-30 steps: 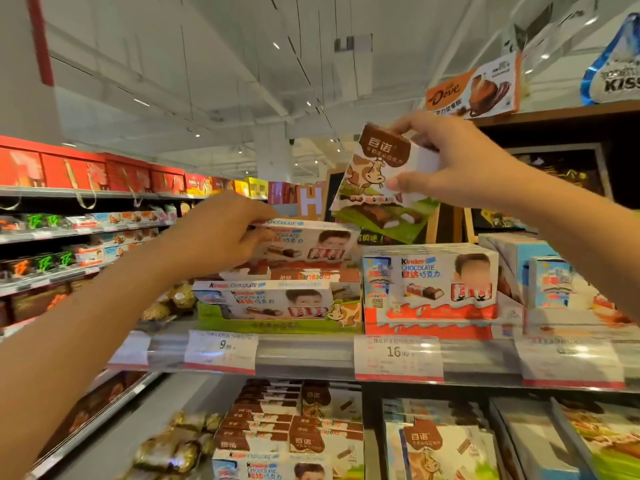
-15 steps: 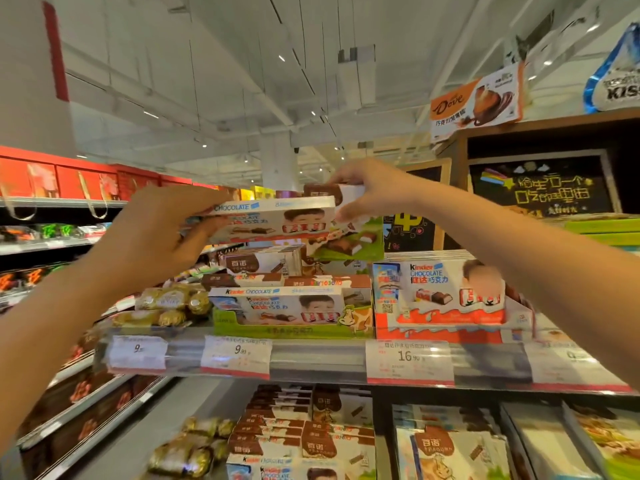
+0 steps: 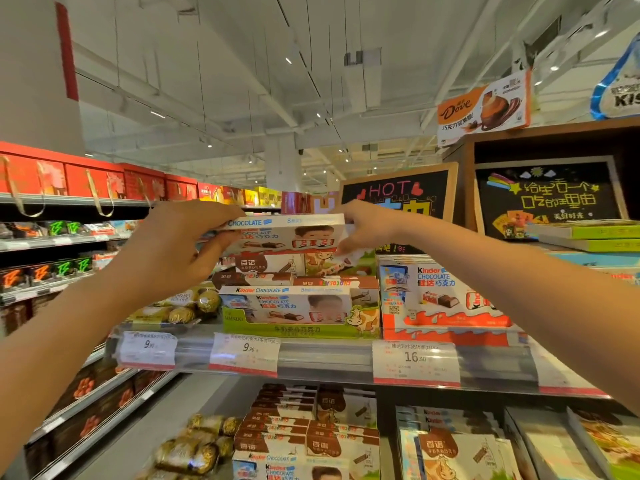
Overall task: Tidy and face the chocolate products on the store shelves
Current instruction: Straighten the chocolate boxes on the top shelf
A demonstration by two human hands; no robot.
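Kinder box (image 3: 287,233), gripped by left hand (image 3: 173,251) and right hand (image 3: 363,225), hovers above stacked chocolate boxes (image 3: 294,282) beside gold-wrapped chocolates (image 3: 194,306).

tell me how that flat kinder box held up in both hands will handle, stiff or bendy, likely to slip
The kinder box looks stiff: its edges stay straight though the left hand and right hand grip only its ends. It is thin and flat, so probably light. Its glossy card may slide easily on the stacked boxes below.
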